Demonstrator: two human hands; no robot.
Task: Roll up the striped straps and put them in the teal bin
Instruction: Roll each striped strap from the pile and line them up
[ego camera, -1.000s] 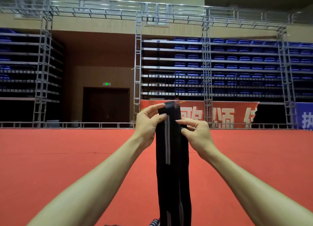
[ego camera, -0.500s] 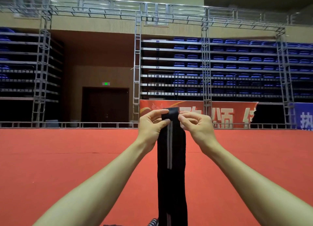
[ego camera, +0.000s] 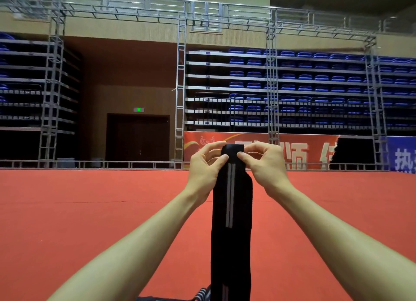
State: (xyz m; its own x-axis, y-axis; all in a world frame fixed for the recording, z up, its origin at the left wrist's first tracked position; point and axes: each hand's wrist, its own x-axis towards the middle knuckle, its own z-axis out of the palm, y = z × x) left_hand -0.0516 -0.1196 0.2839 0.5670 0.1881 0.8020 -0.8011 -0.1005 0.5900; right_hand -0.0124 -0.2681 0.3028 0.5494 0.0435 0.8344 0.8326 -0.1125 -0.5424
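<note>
Hands up in front on the head view: left hand (ego camera: 206, 166) and right hand (ego camera: 266, 165) both pinch the top end of the black strap (ego camera: 233, 210), thumbs on its front, fingers curled over the top. That top edge is turned over into a small fold between them. The strap hangs straight down between the forearms, twin grey stripes facing the camera, above the red floor (ego camera: 90, 222). Striped cloth (ego camera: 201, 293) peeks in at the bottom edge. Blue seats (ego camera: 315, 77) and a metal truss (ego camera: 181, 75) stand behind.
</note>
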